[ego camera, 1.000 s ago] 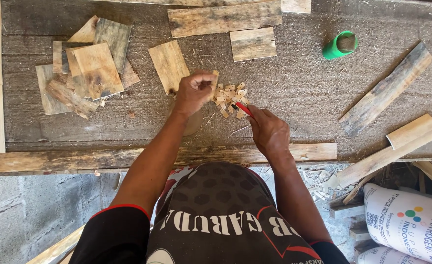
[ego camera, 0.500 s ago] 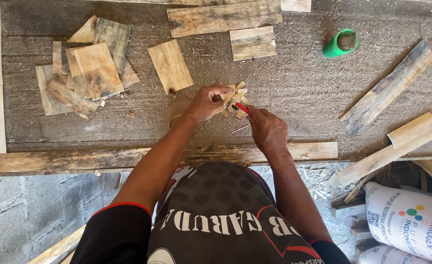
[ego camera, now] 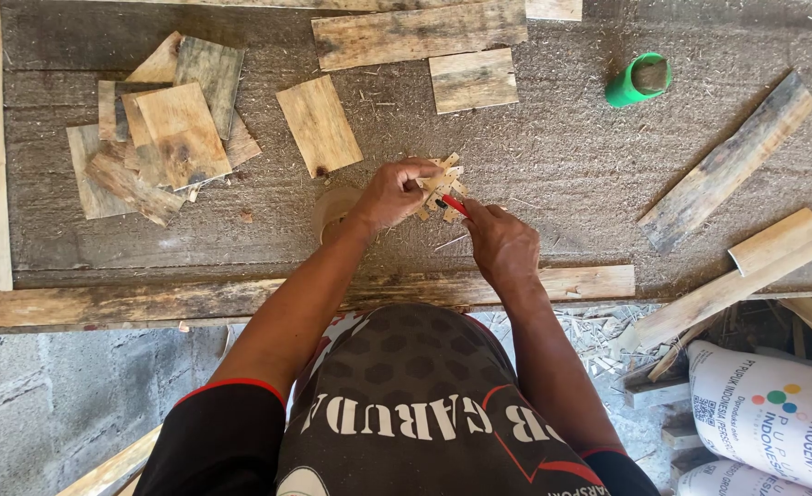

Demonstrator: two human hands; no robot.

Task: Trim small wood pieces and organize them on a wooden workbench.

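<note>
From the head camera, looking down, the left hand (ego camera: 389, 195) is curled around a small bundle of thin wood bits (ego camera: 441, 186). The fingers pinch the bundle and hold it just above the gray workbench (ego camera: 553, 174). The bundle sits near the middle of the bench, right between the two hands.

The right hand (ego camera: 501, 243) is closed around a small tool with a red tip (ego camera: 453, 204). The red tip touches the bundle from below. Most of the tool is hidden inside the hand, so I cannot tell what kind it is.

To the left of the hands lies a pile of flat wood pieces (ego camera: 158, 138), stacked over each other. One flat board (ego camera: 319, 125) lies alone between the pile and the hands. A small square board (ego camera: 473, 80) lies above the hands, and a long plank (ego camera: 419, 33) lies just past it at the far edge.

A green tube (ego camera: 640, 80) lies on its side to the upper right. A long strip of wood (ego camera: 727, 163) lies slanted further right. A long beam (ego camera: 305, 296) runs along the near edge of the bench. A white printed sack (ego camera: 773, 413) sits on the ground at the lower right.
</note>
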